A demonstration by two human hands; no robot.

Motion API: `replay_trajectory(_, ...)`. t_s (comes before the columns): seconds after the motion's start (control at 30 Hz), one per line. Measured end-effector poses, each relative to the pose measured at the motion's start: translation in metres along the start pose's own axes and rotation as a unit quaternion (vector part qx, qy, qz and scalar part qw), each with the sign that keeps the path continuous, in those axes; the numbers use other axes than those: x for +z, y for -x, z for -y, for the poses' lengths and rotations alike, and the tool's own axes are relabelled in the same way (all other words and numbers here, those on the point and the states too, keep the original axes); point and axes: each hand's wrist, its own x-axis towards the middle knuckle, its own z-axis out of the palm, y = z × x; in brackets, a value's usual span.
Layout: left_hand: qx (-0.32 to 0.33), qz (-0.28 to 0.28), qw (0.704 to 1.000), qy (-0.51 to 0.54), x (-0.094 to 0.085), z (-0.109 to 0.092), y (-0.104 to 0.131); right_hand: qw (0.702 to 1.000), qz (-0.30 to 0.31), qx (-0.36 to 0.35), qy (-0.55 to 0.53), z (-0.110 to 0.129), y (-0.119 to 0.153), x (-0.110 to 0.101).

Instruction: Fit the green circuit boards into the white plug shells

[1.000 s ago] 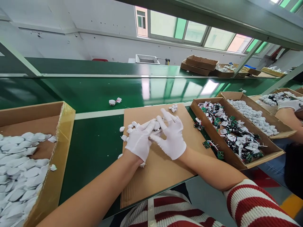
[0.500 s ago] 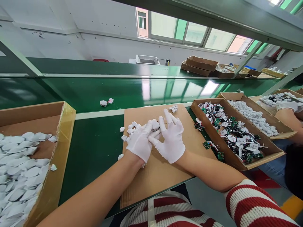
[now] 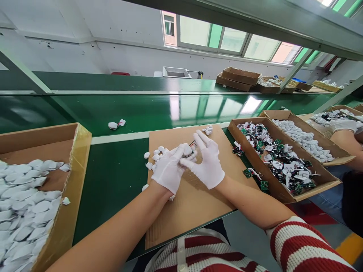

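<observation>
My left hand (image 3: 170, 166), in a white glove, is closed around a small white rounded part (image 3: 187, 150) at the middle of the cardboard sheet (image 3: 193, 219). Thin dark and red wires stick out beside this part, and my fingers hide much of it. Close on the right is my gloved right hand (image 3: 208, 160), its fingers stretched and apart; its thumb reaches to the fingertips of my left hand. Small white pieces (image 3: 157, 154) lie loose just beyond my left hand. A little cluster of white pieces (image 3: 208, 130) rests at the sheet's far edge.
At left stands a carton of white padded-looking pieces (image 3: 36, 196). A carton (image 3: 272, 192) at right holds green circuit boards with wires and white parts; several boards (image 3: 247, 173) lie beside it. Farther right are a carton of white pieces (image 3: 303, 139) and another person's gloved hand (image 3: 343, 125).
My right hand's fingers have tilted left and its wrist has risen slightly. Wires now show beside the held part. Two white pieces on the green belt have slid left.
</observation>
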Motion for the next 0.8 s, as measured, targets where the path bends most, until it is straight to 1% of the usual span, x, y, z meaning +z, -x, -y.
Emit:
replay_trajectory(0.03, 0.0, -0.001, 1.0, -0.01, 0.0, -0.001, 0.0, 1.0, -0.006, 0.008, -0.016, -0.001, -0.001, -0.001)
replay_trajectory(0.1, -0.012, -0.003, 1.0, -0.016, 0.0, -0.003, 0.002, 0.999, -0.012, -0.007, -0.039, -0.004, -0.001, -0.003)
replay_trajectory(0.23, -0.046, 0.004, 0.999, 0.021, 0.004, -0.008, 0.004, 0.998, -0.022, -0.036, -0.056, -0.009, -0.001, -0.005)
replay_trajectory(0.3, -0.05, 0.003, 0.998, -0.025, 0.007, -0.01, 0.006, 0.997, -0.032, -0.051, -0.05, -0.009, -0.001, -0.004)
replay_trajectory(0.4, -0.042, -0.02, 0.989, -0.141, 0.011, -0.016, 0.009, 0.995, -0.038, -0.062, -0.065, -0.006, -0.001, -0.004)
replay_trajectory(0.43, -0.037, -0.013, 0.987, -0.158, 0.011, -0.018, 0.01, 0.995, -0.036, -0.053, -0.082, -0.005, -0.001, -0.005)
replay_trajectory(0.47, -0.032, 0.008, 0.987, -0.156, 0.012, -0.021, 0.011, 0.993, -0.035, -0.034, -0.105, -0.004, -0.002, -0.007)
replay_trajectory(0.5, -0.036, 0.041, 0.989, -0.138, 0.011, -0.024, 0.011, 0.99, -0.035, -0.011, -0.134, -0.003, -0.002, -0.009)
replay_trajectory(0.57, -0.068, 0.11, 0.989, -0.071, 0.01, -0.029, 0.011, 0.976, -0.032, 0.034, -0.214, -0.004, -0.004, -0.014)
replay_trajectory(0.6, -0.087, 0.13, 0.987, -0.035, 0.01, -0.03, 0.012, 0.964, -0.026, 0.053, -0.261, -0.005, -0.004, -0.015)
replay_trajectory(0.67, -0.107, 0.133, 0.985, 0.016, 0.009, -0.029, 0.012, 0.933, -0.003, 0.076, -0.351, -0.01, -0.005, -0.017)
replay_trajectory(0.73, -0.095, 0.125, 0.987, 0.032, 0.009, -0.025, 0.012, 0.908, 0.016, 0.086, -0.411, -0.013, -0.006, -0.016)
replay_trajectory(0.8, -0.077, 0.122, 0.989, 0.028, 0.009, -0.02, 0.013, 0.895, 0.027, 0.088, -0.436, -0.015, -0.005, -0.014)
